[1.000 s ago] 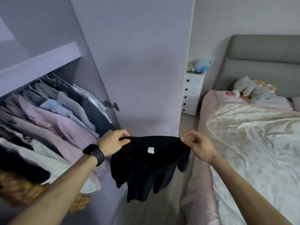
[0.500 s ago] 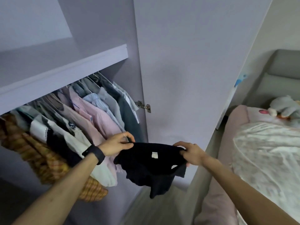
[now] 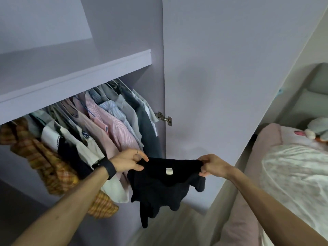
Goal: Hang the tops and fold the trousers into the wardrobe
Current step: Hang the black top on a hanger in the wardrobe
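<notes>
1. The left hand (image 3: 130, 162) pinches one end of the top edge of a black garment (image 3: 166, 189), its grip closed on the cloth between thumb and fingers. It has a ring (image 3: 137, 152) on 1 finger and a dark watch (image 3: 106, 168) on the wrist.
2. The right hand (image 3: 212, 165) pinches the other end of that same edge, its grip also closed on the cloth.
3. The garment hangs in the air, stretched between the 2 hands in front of the open wardrobe (image 3: 124, 41), and the rest droops towards the floor. A small white label (image 3: 169, 171) shows just under the middle of the top edge.
4. Under the wardrobe's shelf (image 3: 76, 80) a crowded row of clothes hangs on hangers, among them a pink striped shirt (image 3: 115, 128) and, at the left end, an orange checked shirt (image 3: 44, 166).
5. The door (image 3: 221, 86) stands open on a metal hinge (image 3: 164, 118).
6. To the right is a bed (image 3: 292, 174) with a pale cover, and a soft toy (image 3: 317, 128) lies near its head.
</notes>
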Demonstrator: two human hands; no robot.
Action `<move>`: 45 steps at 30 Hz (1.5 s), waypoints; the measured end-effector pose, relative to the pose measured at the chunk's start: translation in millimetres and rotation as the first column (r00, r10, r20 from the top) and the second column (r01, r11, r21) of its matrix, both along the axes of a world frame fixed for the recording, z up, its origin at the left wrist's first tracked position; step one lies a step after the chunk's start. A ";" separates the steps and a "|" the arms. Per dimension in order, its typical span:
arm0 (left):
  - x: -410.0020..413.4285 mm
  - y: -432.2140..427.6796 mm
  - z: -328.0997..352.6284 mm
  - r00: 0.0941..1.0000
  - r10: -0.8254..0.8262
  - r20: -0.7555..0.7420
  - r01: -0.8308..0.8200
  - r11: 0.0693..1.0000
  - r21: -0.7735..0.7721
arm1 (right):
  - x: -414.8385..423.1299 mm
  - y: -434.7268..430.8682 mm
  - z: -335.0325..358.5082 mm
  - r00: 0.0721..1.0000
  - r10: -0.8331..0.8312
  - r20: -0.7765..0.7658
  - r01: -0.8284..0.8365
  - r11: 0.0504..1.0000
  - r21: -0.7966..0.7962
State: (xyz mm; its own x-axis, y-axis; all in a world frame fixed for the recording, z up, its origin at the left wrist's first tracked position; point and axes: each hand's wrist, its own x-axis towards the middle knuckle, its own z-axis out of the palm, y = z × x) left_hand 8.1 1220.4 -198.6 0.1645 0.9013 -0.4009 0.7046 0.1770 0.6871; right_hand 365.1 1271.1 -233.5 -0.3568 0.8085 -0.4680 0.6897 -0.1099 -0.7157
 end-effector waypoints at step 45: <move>14.4 -248.1 28.6 0.062 0.920 -0.388 -0.685 0.322 0.653 | -317.5 -96.1 37.2 0.267 0.910 -0.318 -0.765 0.401 0.504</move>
State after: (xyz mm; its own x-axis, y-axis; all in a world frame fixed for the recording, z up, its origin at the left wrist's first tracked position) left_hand 22.5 972.3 -170.0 -0.8983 0.3512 0.2641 0.4211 0.8597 0.2891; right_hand 47.6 1175.1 -196.3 -0.9881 -0.0519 0.1449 -0.1511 0.5051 -0.8497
